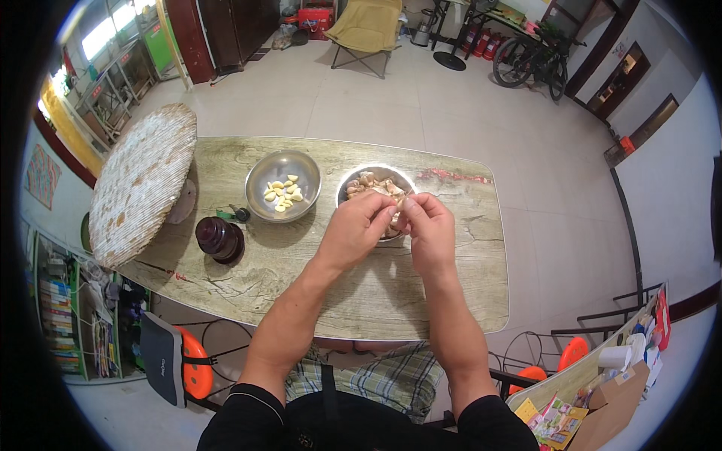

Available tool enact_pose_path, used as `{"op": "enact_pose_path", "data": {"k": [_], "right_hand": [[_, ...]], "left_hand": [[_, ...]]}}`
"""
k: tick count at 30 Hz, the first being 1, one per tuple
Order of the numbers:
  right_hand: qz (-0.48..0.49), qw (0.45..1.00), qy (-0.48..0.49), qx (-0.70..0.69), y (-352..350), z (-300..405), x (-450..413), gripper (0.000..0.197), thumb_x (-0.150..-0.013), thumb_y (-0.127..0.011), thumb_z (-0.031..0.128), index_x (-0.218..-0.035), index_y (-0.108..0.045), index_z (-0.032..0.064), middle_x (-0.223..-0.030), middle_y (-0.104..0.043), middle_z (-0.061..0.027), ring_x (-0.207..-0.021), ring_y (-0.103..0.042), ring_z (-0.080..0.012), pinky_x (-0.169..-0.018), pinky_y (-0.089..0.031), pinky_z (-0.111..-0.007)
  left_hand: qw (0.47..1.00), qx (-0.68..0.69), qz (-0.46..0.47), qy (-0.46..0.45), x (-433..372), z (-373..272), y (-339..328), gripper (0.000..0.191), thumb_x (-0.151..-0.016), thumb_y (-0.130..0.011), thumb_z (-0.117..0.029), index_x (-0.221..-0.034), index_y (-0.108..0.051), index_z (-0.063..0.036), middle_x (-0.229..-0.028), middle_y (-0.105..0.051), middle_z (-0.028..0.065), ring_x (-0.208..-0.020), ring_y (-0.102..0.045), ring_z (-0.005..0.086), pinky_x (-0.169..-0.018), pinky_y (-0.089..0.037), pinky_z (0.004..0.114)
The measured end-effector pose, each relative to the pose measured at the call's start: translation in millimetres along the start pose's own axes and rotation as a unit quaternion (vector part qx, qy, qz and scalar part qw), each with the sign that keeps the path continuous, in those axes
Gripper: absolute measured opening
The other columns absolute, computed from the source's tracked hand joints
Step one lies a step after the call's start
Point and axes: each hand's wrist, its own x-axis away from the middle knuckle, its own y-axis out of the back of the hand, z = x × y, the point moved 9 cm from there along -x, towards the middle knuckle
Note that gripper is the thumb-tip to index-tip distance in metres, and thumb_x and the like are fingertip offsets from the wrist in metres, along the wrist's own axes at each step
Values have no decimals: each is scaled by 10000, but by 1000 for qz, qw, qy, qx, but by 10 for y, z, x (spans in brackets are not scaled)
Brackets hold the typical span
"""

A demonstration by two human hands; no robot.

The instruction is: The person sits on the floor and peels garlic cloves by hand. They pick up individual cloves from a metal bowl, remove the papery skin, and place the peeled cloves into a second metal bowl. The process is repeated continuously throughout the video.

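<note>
Above a metal bowl [342, 191] of unpeeled garlic [366, 183], my left hand [361, 222] and my right hand [431, 228] meet, thumbs and fingertips pinched close together. Between them is a small pale piece, which looks like a garlic clove [400, 204]; my fingers cover most of it. Both hands hide the near part of this bowl's contents. To the left, a second, wider metal bowl [256, 183] contains several peeled garlic cloves [280, 191]. Both bowls stand on the wood-patterned table [366, 299].
A dark brown lidded jar [220, 239] stands left of my arms, near a small black-and-green object [240, 214]. A large round ribbed board [144, 186] tilts upright at the table's left end. Behind the table is a tan folding chair [366, 25]; a cardboard box [615, 403] sits at lower right.
</note>
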Motion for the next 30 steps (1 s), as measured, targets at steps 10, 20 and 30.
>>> {"op": "enact_pose_path", "data": {"k": [10, 20, 30], "right_hand": [[17, 999, -37, -24, 3, -28, -2, 151, -974, -695, 194, -931, -637, 62, -775, -663, -22, -650, -600, -102, -597, -440, -221], [14, 997, -59, -57, 19, -63, -8, 166, -983, -689, 207, -958, -682, 43, -798, -689, -21, -624, -618, -94, -565, -449, -221], [-3, 998, -46, -36, 3, -34, 10, 158, -985, -689, 199, -951, -651, 49, -801, -668, -33, -641, -603, -108, -578, -467, -213]], "left_hand": [[1000, -5, -9, -5, -7, -76, 27, 132, -937, -652, -112, -949, -662, 19, -826, -655, 116, -750, -617, 205, -683, -496, 321], [994, 79, 11, 78, 17, 145, -24, 155, -988, -631, -138, -1007, -666, 12, -887, -660, 44, -783, -593, 94, -700, -497, 276], [996, 67, -11, 55, 16, 102, 4, 143, -975, -657, -111, -1019, -671, 24, -920, -668, 65, -819, -611, 110, -714, -505, 270]]}}
